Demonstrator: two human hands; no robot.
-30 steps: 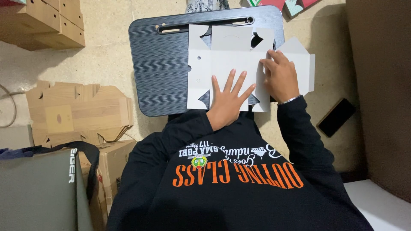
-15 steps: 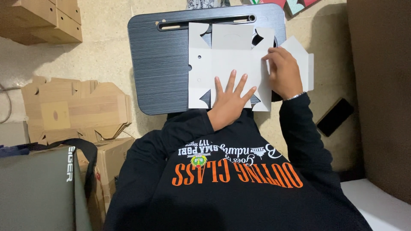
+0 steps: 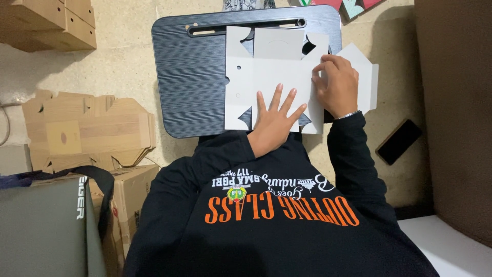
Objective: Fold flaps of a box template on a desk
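Two hands work the white die-cut cardboard sheet (image 3: 271, 66) on the black lap desk (image 3: 195, 66): left hand (image 3: 274, 120) pressing flat, fingers spread, right hand (image 3: 335, 84) pinching the sheet's right flap—best creased firmly along the score.

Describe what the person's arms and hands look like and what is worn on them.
Both arms are in long black sleeves, part of a black top with orange and white lettering on the chest. The left hand is bare, with no ring or glove visible. The right hand is bare too, with a thin silver-coloured band at the wrist, just past the cuff.
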